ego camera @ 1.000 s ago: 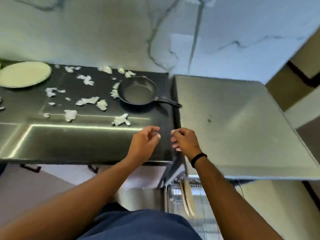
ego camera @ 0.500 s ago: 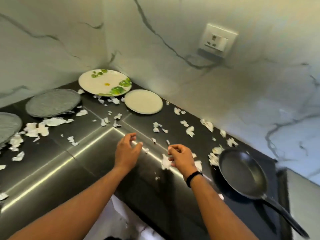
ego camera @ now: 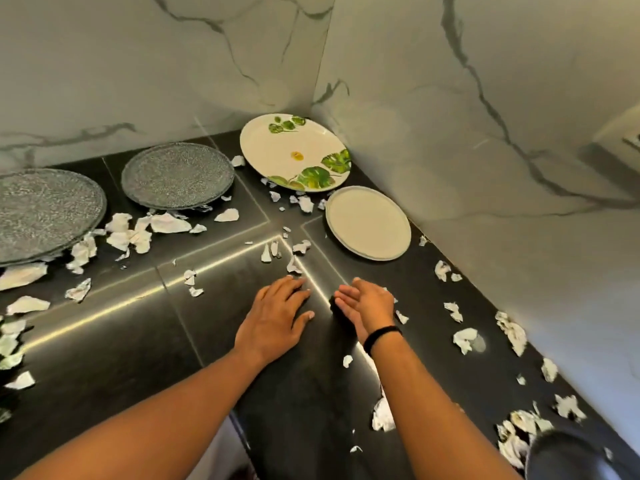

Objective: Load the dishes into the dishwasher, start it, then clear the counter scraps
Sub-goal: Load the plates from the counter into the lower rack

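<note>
Both my hands hover over the corner of a black counter (ego camera: 114, 341). My left hand (ego camera: 277, 313) lies palm down with straight fingers and holds nothing. My right hand (ego camera: 367, 304) is beside it, fingers straight, edge-on to the counter, empty. Past my fingertips sit a small cream plate (ego camera: 369, 221) and a large white plate with green leaves (ego camera: 294, 152) in the corner. Two grey speckled plates (ego camera: 178, 174) (ego camera: 45, 211) lie to the left. White paper scraps (ego camera: 138, 233) are strewn all over the counter.
Marble walls (ego camera: 485, 168) close the corner at the back and right. The rim of a black pan (ego camera: 568, 455) shows at the bottom right among more scraps (ego camera: 512, 332). The counter's front edge runs below my forearms.
The view has swung left from the dishwasher and pan to the counter corner. Both hands have moved forward toward the plates, and their fingers have straightened from a loose curl.
</note>
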Motion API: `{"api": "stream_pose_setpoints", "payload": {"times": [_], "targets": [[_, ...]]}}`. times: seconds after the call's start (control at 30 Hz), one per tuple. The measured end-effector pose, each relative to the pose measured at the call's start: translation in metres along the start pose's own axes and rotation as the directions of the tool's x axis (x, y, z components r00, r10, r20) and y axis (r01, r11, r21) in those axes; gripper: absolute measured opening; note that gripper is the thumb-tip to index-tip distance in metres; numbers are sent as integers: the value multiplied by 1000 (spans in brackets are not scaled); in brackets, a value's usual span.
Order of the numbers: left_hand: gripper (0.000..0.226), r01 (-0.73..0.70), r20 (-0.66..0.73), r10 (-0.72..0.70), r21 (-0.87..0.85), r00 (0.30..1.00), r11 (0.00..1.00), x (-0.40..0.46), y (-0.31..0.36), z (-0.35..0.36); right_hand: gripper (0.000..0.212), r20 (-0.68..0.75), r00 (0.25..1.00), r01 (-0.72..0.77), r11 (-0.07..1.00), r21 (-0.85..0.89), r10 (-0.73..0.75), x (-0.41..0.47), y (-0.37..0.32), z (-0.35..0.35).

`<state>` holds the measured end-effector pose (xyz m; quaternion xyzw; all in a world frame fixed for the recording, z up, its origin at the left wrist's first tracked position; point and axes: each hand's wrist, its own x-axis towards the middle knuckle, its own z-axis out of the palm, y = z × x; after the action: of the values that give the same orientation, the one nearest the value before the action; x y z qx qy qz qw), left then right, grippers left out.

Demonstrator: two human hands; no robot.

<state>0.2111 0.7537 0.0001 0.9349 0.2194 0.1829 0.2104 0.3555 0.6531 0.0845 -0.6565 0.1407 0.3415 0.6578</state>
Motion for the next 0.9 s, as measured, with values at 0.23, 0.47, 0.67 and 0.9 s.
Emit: {"api": "stream_pose_setpoints", "payload": {"times": [0.23, 0.47, 0.67, 0.9], "targets": [[47, -11, -35, 10, -8, 999, 1000, 2, -2, 5, 17, -194, 976, -43, 968, 248, 94, 48, -35, 48], [43, 3, -16, -3, -7, 1000, 1000, 4, -4, 5, 35, -217, 962, -98, 949, 300, 168, 83, -47, 58], [44, 6, -6, -6, -4, 1000, 1000, 5, -4, 5, 48, -108, 984, -112, 960, 256, 143, 93, -44, 46], [45, 1, -11, -1, -15, 1000, 1000, 4, -5, 4, 44, -142, 987, -8, 913, 408, 72, 75, -45, 33]]}}
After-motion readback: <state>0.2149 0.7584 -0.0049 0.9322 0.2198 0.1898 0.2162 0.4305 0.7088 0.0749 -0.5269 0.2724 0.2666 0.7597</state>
